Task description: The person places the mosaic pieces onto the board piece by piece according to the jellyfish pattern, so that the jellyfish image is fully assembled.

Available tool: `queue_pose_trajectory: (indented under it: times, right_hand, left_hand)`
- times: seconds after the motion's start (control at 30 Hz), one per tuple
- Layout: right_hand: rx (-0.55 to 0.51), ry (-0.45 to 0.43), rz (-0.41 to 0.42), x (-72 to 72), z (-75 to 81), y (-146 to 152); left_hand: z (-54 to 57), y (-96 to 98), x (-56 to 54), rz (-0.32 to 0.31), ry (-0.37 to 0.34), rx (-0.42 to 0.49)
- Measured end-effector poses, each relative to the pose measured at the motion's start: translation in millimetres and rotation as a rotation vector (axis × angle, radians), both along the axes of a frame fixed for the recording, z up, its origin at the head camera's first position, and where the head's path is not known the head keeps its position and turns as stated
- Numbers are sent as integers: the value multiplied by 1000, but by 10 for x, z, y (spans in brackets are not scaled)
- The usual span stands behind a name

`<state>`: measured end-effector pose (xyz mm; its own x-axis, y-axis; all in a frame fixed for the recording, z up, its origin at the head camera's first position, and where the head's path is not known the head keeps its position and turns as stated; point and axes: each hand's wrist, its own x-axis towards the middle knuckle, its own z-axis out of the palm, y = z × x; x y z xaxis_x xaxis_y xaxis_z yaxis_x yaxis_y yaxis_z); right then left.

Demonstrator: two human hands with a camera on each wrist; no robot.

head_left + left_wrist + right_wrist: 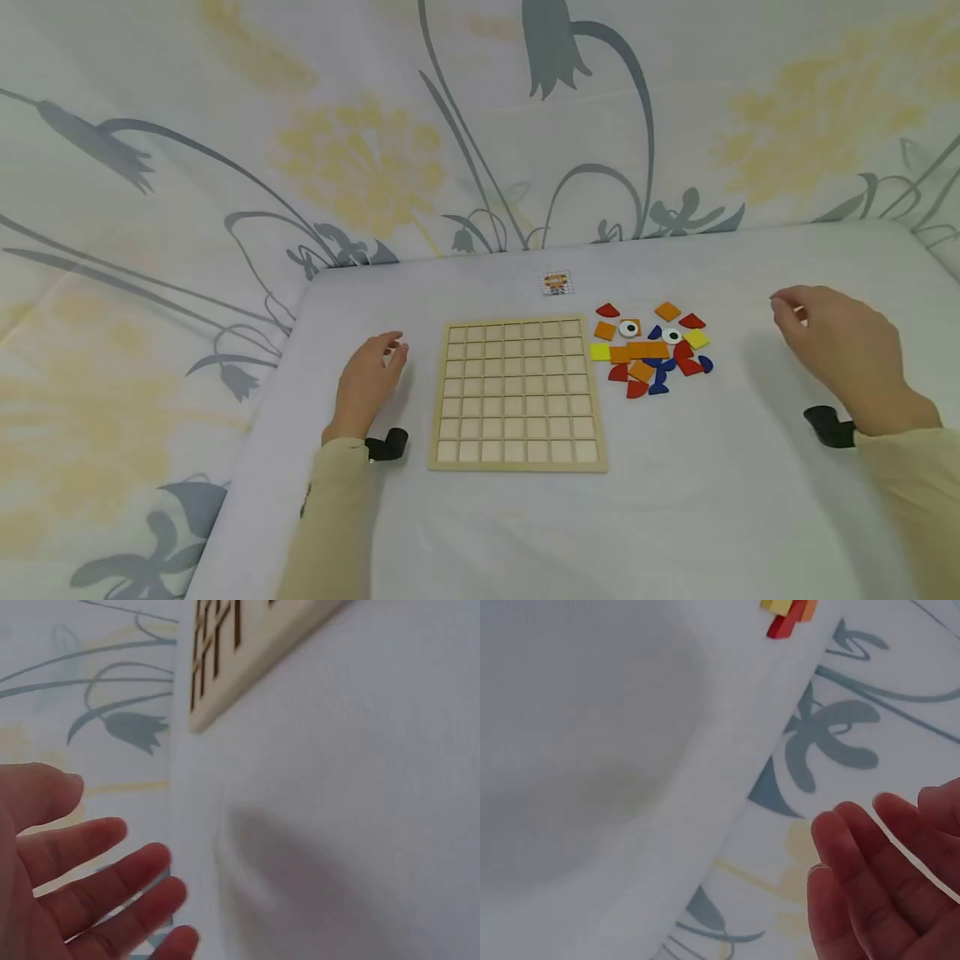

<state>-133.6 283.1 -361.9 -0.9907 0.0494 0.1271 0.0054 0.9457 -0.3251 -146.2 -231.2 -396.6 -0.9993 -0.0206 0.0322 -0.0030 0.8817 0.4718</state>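
A wooden grid board (513, 467) with square cells lies on the white cloth between the two hands. To its left hovers my left hand (368, 379), fingers loosely bent and holding nothing; its spread fingers (112, 892) also show in the left wrist view. My right hand (847, 350) is off to the right, likewise holding nothing, with relaxed fingers (870, 877) in the right wrist view. Nearer the board than that hand is a loose pile of flat pieces: orange squares (667, 312), red quarter-rounds (637, 389), yellow squares (697, 338), blue pieces (658, 383) and white eye pieces (629, 328).
Behind the board lies a small printed card (557, 282) with a gridded picture. The white cloth (510, 542) covers the table surface, and a flower-patterned fabric (480, 125) rises behind and at the left. Dark wrist cameras (387, 445) sit at the sleeves.
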Motion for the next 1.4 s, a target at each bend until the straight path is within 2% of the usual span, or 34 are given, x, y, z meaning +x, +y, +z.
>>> queue_pose_trajectory:
  times: [0.17, 0.37, 0.43, 0.53, 0.63, 0.7, 0.8, 0.93, 1.2, 1.4]
  right_hand:
    - [-74, -35, 47, -106, -242, -284]
    - [-125, -2, 110, -446, -846, -536]
    - [-150, 6, 119, -536, -944, -635]
    - [-201, -23, 130, -592, -866, -820]
    - [-260, -76, 129, -575, -650, -996]
    - [-290, -115, 130, -548, -512, -1079]
    - [-318, -160, 120, -551, -408, -1145]
    - [-299, -200, 95, -625, -425, -1227]
    - [-188, -249, 80, -689, -502, -1465]
    - [-207, -255, 94, -733, -502, -1543]
  left_hand:
    - [-99, 165, 121, 53, -72, 145]
    - [-198, 367, 200, 83, -157, 264]
    - [-215, 420, 212, 86, -166, 275]
    - [-213, 473, 213, 86, -168, 247]
    - [-213, 506, 198, 80, -188, 231]
    - [-227, 522, 179, 62, -215, 225]
    - [-248, 550, 141, 23, -236, 214]
    - [-260, 557, 87, -10, -228, 208]
    - [-277, 472, 50, 13, -252, 244]
    - [-245, 415, 61, 6, -234, 200]
